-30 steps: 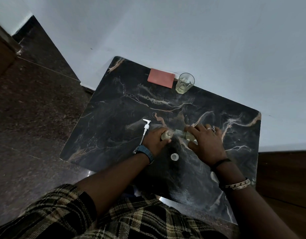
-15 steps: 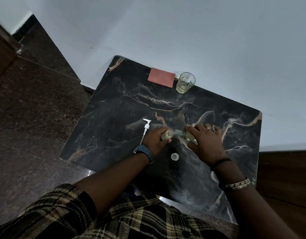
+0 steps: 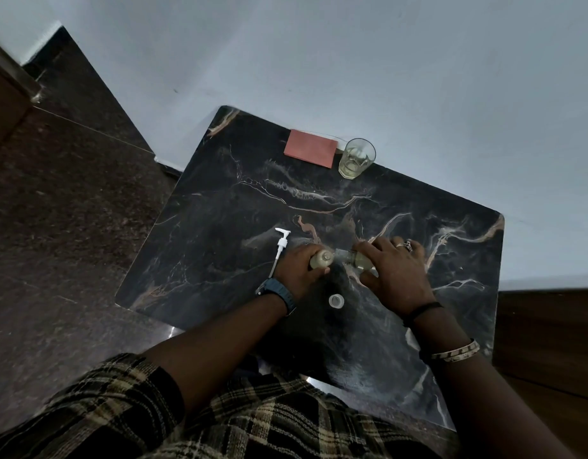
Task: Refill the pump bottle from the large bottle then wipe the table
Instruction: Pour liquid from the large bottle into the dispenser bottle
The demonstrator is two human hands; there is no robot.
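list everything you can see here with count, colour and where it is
table: 1, black marble with pale and orange veins, against the wall
pump bottle: 1, pale yellowish, table centre, open at the top, held upright in the left hand
large bottle: 1, clear with yellowish liquid, tipped with its neck at the pump bottle's mouth
pump head: 1, white with a long tube, lying left of the left hand
cap: 1, whitish, on the table between the wrists
glass: 1, clear with some yellowish liquid, far edge
cloth: 1, salmon red, flat left of the glass
left hand: 1, grip round the pump bottle
right hand: 1, grip on the large bottle
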